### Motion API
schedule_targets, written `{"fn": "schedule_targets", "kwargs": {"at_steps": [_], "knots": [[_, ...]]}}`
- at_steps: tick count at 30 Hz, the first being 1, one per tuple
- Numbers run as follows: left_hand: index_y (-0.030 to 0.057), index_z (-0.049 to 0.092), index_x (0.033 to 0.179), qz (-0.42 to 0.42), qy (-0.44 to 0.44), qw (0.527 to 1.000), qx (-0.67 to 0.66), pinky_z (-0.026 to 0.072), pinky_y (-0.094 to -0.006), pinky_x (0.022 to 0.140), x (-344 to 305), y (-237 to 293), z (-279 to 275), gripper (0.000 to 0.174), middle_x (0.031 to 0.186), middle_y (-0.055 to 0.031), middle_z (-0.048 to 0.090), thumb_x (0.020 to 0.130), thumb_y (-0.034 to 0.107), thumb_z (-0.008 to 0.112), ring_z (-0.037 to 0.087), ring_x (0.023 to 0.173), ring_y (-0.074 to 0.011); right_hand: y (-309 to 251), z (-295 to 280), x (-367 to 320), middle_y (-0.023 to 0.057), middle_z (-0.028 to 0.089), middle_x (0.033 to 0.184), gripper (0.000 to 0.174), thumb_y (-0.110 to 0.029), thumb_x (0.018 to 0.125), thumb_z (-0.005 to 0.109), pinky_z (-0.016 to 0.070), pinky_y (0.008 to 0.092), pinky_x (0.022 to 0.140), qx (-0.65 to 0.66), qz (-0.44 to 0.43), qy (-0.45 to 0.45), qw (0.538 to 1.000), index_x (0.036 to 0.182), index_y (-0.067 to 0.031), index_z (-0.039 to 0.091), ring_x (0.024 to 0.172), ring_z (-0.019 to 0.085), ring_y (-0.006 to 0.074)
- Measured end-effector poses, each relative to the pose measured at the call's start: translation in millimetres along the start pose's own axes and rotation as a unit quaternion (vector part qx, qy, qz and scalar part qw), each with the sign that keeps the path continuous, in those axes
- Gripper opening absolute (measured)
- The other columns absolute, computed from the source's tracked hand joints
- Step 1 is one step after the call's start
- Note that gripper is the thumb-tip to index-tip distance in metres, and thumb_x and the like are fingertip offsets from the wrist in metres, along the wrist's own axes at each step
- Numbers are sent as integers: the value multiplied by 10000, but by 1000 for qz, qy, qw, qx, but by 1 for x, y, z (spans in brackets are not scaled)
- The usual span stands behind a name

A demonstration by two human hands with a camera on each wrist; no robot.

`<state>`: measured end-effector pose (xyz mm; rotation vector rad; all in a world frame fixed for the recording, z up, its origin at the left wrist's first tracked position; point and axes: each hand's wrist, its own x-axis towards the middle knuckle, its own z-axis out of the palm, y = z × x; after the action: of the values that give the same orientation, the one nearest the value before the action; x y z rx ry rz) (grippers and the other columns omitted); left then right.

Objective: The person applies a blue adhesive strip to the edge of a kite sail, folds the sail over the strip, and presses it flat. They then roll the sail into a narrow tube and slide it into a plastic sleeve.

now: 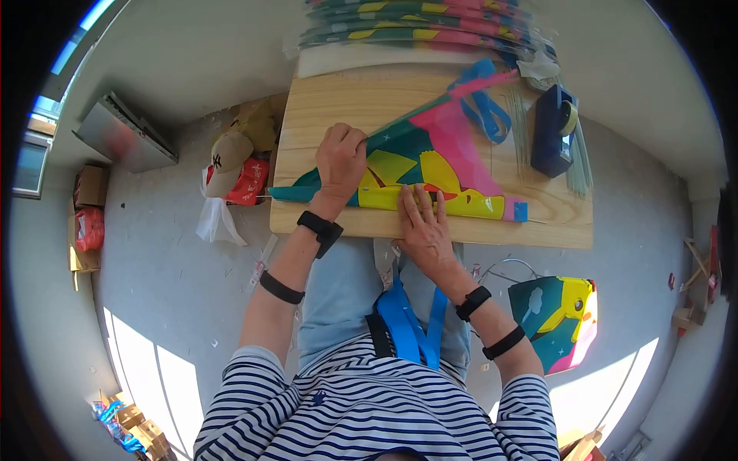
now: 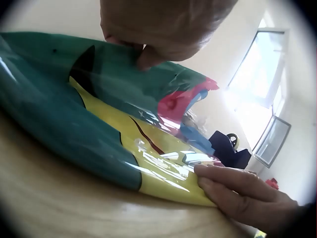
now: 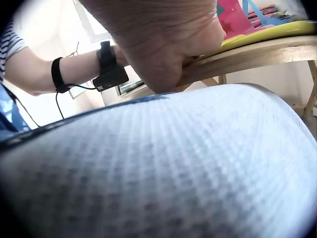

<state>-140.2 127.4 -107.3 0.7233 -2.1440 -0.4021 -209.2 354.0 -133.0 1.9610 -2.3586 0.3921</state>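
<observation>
A kite of thin, glossy printed sheet point(image 1: 453, 146), green, yellow and pink, lies on the wooden table point(image 1: 346, 96). Its near side is folded into a long strip along the table's front edge. My left hand point(image 1: 342, 160) pinches the kite's green upper edge, fingers curled. In the left wrist view that hand point(image 2: 168, 25) lifts the green layer above the yellow part. My right hand point(image 1: 425, 230) presses on the folded yellow strip with straight, spread fingers. The right wrist view shows this hand point(image 3: 168, 39) at the table edge, its fingertips hidden.
A blue ribbon point(image 1: 496, 123) lies beside the kite's pink tip. To the right stand a navy tape dispenser point(image 1: 550, 134) and thin rods point(image 1: 580, 169). Printed bundles point(image 1: 415, 19) are stacked at the back. Another printed sheet point(image 1: 550, 315) is low on the right.
</observation>
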Motion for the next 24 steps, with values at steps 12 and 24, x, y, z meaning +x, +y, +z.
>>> {"fn": "schedule_targets", "kwargs": {"at_steps": [12,24], "knots": [[108,613,798,214,-113,965,102,496,-384,700,-51,5,-9,57,844,-53,548,765,89,656,593,853,-252,-2,0,0,131,440,1456,984,-438,606,880,205,580,1276,-41,1,29,999,1408,37,565,1401,384,333],[104,640,785,189,-137,968,95,504,-372,717,-50,3,-10,39,863,-53,575,765,87,669,599,887,-257,-1,2,-1,126,393,1532,979,-423,591,897,159,654,1259,-49,3,29,998,1413,2,575,1470,320,328]]}}
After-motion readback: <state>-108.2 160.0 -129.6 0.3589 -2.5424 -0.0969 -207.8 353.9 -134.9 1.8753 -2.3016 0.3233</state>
